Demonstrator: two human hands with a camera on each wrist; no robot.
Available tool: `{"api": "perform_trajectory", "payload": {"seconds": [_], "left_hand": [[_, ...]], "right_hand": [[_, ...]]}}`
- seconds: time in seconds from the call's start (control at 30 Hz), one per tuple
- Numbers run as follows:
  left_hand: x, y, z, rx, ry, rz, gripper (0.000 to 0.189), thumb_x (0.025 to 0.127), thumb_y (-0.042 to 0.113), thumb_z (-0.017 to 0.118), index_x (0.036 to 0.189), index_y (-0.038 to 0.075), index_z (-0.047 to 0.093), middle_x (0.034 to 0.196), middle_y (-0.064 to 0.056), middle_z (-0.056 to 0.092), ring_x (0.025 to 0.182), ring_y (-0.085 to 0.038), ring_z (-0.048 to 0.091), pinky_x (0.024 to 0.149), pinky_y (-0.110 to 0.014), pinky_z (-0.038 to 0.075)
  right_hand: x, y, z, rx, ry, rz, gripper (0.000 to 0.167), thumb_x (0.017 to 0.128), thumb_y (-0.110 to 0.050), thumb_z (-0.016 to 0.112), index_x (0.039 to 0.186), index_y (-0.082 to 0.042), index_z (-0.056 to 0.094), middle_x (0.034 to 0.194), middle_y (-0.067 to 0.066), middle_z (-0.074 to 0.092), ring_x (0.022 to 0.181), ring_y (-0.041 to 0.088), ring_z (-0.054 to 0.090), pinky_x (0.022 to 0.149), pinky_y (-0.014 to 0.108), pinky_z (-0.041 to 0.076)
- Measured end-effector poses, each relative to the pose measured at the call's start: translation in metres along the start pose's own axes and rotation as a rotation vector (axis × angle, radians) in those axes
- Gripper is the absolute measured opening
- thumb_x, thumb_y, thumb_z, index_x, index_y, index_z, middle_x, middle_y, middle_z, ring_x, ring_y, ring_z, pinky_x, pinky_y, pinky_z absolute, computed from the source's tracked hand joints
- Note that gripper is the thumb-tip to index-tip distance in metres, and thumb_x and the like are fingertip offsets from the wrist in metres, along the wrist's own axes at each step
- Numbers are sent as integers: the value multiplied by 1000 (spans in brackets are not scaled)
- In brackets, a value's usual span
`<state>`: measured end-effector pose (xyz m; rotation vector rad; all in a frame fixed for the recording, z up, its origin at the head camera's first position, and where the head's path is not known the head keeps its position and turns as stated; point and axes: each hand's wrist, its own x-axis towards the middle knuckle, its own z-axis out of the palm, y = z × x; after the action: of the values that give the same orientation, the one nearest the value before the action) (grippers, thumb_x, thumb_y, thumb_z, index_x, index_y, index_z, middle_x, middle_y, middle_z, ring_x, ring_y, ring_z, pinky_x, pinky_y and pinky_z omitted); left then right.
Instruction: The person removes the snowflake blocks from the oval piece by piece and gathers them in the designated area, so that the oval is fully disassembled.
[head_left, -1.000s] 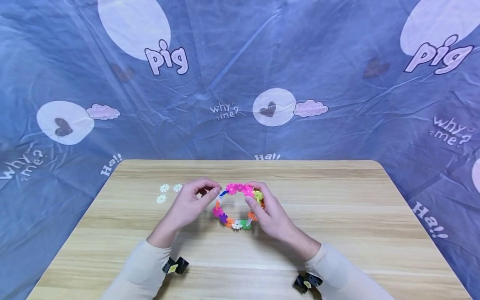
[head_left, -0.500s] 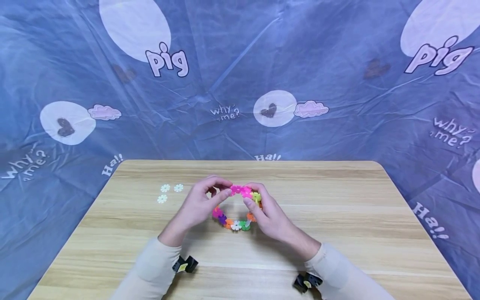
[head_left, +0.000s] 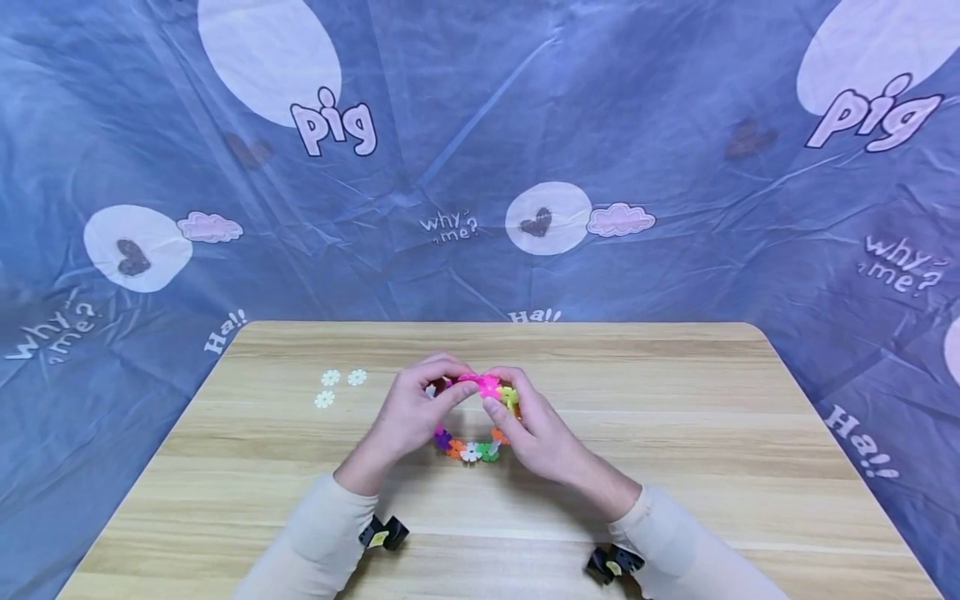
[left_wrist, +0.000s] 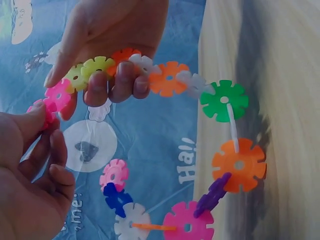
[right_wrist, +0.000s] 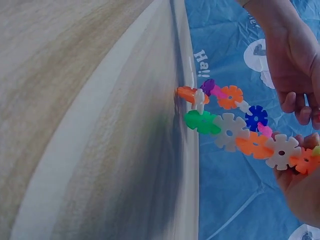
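A chain of colourful plastic snowflake discs [left_wrist: 224,101] hangs in a loop between both hands over the table. My left hand [head_left: 412,410] pinches a pink disc [left_wrist: 59,95] in the chain between thumb and fingers. Beside it, my right hand [head_left: 546,432] grips the same stretch, its fingers curled around the yellow discs [left_wrist: 97,69] and an orange one. In the left wrist view, a blue disc [left_wrist: 118,199] and a pink disc at the other end [left_wrist: 114,174] hang apart from the pinched discs. White, green, orange and purple discs form the lower part.
Several pieces lie around here: three pale snowflake discs [head_left: 330,378] rest at the left of the wooden table [head_left: 675,400]. A blue printed cloth [head_left: 480,125] hangs behind the table's far edge. Black wrist cameras [head_left: 384,533] sit on both sleeves.
My left hand has moved right from the loop's left side to the pink discs, close to my right hand. The right hand has barely moved. The loop's left side has shifted slightly inward.
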<state>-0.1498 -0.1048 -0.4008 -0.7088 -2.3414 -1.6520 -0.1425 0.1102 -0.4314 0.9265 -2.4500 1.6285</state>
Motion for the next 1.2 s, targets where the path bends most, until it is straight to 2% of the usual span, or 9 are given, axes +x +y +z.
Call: {"api": "perform_trajectory", "payload": {"seconds": [0.13, 0.23, 0.33, 0.47, 0.63, 0.77, 0.93, 1.07, 1.2], "left_hand": [[-1, 0, 2, 5, 49, 28, 6, 95, 5, 81, 101, 3, 82, 100, -10, 78, 82, -9, 60, 70, -21, 48], [-2, -1, 4, 4, 78, 56, 5, 95, 3, 80, 100, 1, 81, 101, -12, 78, 83, -9, 61, 70, -22, 48], [-3, -3, 6, -5, 110, 76, 5, 95, 1, 79, 100, 0, 80, 100, -13, 77, 78, -9, 58, 67, -21, 47], [-4, -6, 9, -13, 151, 96, 5, 95, 0, 79, 100, -1, 79, 96, -13, 75, 75, -8, 55, 65, -20, 46], [-3, -7, 12, 0, 177, 158, 4, 95, -1, 78, 97, -4, 76, 92, -14, 73, 77, -7, 54, 66, -20, 45], [-3, -10, 14, 16, 176, 191, 3, 97, -2, 75, 95, -2, 73, 90, -12, 70, 76, -7, 53, 66, -20, 44], [-4, -12, 15, -39, 151, 178, 2, 98, -3, 73, 100, -2, 73, 93, -13, 69, 76, -7, 52, 63, -20, 44], [-5, -12, 15, -78, 158, 158, 7, 95, -5, 76, 101, -2, 76, 95, -16, 71, 77, -6, 53, 64, -20, 44], [-4, -10, 15, -72, 189, 150, 5, 94, -6, 77, 95, -1, 78, 93, -15, 73, 77, -6, 53, 66, -19, 44]], "right_hand": [[1, -2, 0, 25, 6, 34, 37, 112, -20, 58, 147, -10, 51, 142, 11, 64, 130, 27, 64, 111, 45, 54], [1, -1, 0, 102, 10, 76, 42, 111, -19, 61, 150, -10, 50, 141, 16, 63, 117, 34, 69, 99, 39, 60], [1, 0, 1, 192, 10, 117, 45, 110, -17, 63, 152, -9, 48, 139, 19, 61, 100, 37, 71, 85, 32, 63], [1, 2, 4, 257, 7, 119, 42, 110, -15, 62, 150, -8, 50, 129, 22, 63, 91, 31, 72, 80, 31, 63], [2, 1, 7, 261, 21, 94, 37, 112, -14, 59, 148, -8, 52, 124, 21, 62, 78, 24, 69, 68, 31, 61], [2, 0, 8, 251, 30, 94, 38, 112, -15, 59, 149, -9, 52, 127, 21, 62, 75, 29, 69, 66, 31, 61], [2, -1, 6, 207, 42, 103, 38, 113, -19, 58, 149, -12, 53, 137, 17, 62, 77, 36, 69, 68, 34, 62], [2, -2, 5, 158, 51, 99, 38, 112, -21, 59, 149, -13, 54, 134, 12, 64, 77, 35, 68, 71, 34, 60], [2, -3, 5, 132, 45, 89, 36, 112, -20, 60, 147, -15, 56, 130, 10, 66, 74, 35, 67, 71, 32, 60]]}}
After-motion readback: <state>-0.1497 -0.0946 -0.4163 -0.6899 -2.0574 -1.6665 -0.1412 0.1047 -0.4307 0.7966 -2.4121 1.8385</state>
